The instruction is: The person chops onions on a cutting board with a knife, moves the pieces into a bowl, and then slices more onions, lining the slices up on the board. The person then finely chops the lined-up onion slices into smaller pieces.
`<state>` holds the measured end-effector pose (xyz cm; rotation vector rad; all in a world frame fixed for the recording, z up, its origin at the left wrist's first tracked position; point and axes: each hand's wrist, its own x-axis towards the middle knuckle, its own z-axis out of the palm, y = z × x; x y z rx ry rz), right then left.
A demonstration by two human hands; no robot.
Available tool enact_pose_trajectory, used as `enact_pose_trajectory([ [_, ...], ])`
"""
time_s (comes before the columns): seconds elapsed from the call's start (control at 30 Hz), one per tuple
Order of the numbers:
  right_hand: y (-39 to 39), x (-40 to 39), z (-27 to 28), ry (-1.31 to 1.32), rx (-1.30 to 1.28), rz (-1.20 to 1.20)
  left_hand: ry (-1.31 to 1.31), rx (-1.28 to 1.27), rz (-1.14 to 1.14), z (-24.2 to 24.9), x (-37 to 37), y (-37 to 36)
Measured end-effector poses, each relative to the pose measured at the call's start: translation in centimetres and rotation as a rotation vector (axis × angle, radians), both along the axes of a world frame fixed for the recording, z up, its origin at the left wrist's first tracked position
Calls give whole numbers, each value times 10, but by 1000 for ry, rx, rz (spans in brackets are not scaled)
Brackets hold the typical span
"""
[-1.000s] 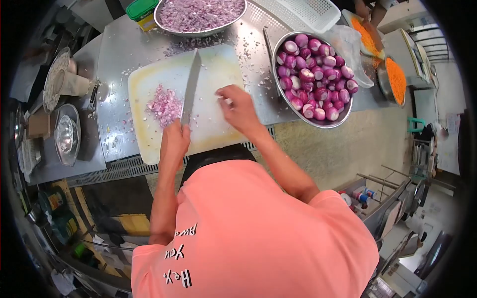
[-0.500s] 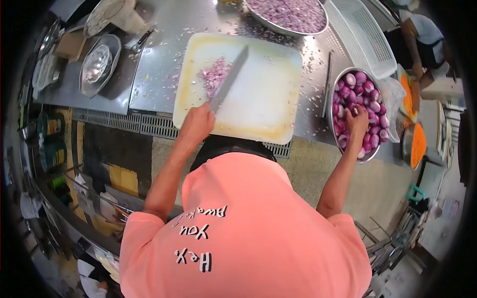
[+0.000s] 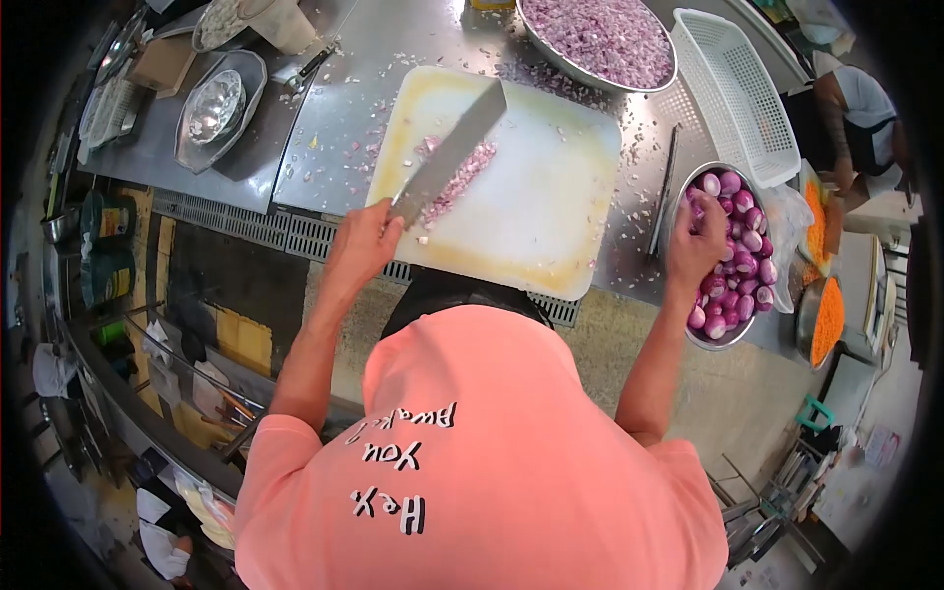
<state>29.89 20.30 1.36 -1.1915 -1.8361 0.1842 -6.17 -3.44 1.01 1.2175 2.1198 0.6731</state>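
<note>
My left hand (image 3: 366, 241) is closed round the handle of a broad kitchen knife (image 3: 454, 152). Its blade slants across a white cutting board (image 3: 541, 206), next to a strip of chopped red onion (image 3: 464, 182). To the right, my right hand (image 3: 696, 241) is over the left side of a metal bowl (image 3: 706, 344) full of peeled red onions (image 3: 747, 265). Its fingers curl round a red onion, which they partly cover.
Behind the board stands a large bowl of chopped onion (image 3: 605, 39), beside a white plastic basket (image 3: 737, 98). A dark rod (image 3: 666, 187) lies between board and onion bowl. Nested foil-like trays (image 3: 218, 108) are at left. Another person (image 3: 855, 108) works at far right near shredded orange food (image 3: 826, 320).
The knife has shifted left over the chopped onion, its blade now showing broader. My right hand has moved to the left side of the bowl, its fingers drawn together. The view has shifted slightly.
</note>
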Motion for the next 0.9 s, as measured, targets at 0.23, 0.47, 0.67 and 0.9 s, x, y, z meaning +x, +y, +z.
enact_pose_trajectory([
  [0.23, -17, -83, -25, 67, -262, 239, 392, 51, -57, -17, -20, 15],
  [0.47, 46, -119, -87, 1, -194, 272, 364, 26, 26, -29, -16, 6],
  [0.67, 37, -182, -152, -361, -75, 121, 369, 69, 51, -10, -56, 20],
  [0.9, -72, -221, -114, -1, -313, 789, 658, 140, -10, -72, -61, 52],
])
